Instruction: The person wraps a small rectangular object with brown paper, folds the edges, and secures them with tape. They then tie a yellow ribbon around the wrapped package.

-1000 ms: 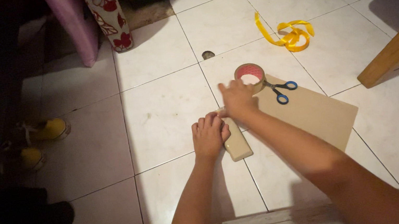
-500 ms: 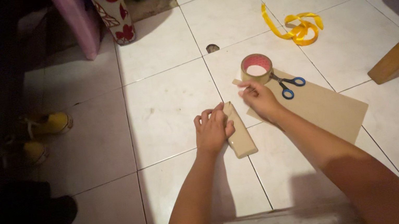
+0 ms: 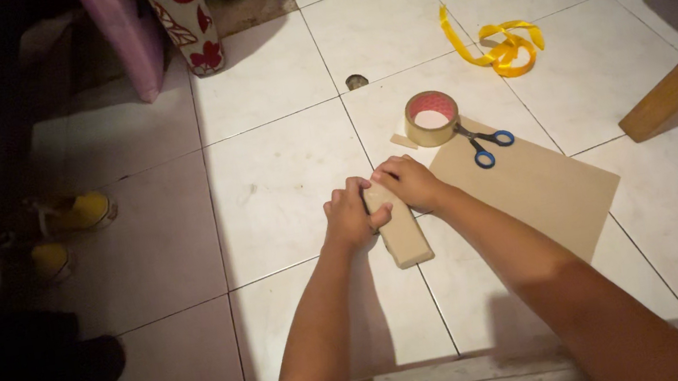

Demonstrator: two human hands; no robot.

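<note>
A small parcel wrapped in brown paper (image 3: 400, 231) is held on the tiled floor (image 3: 281, 163), its far end gripped by the left hand (image 3: 349, 213) and the right hand (image 3: 409, 182), fingers curled. Just beyond the right hand lie a tape roll (image 3: 431, 117) and blue-handled scissors (image 3: 483, 144); a brown paper sheet (image 3: 536, 188) lies under its forearm.

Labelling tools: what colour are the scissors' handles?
Blue handles on the scissors, lying on the brown paper sheet; head view.

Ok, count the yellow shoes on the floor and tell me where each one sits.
2. One yellow shoe lies at the left edge of the lit tiles; the second yellow shoe sits just nearer, half in shadow. The dark area further left could hide more.
</note>
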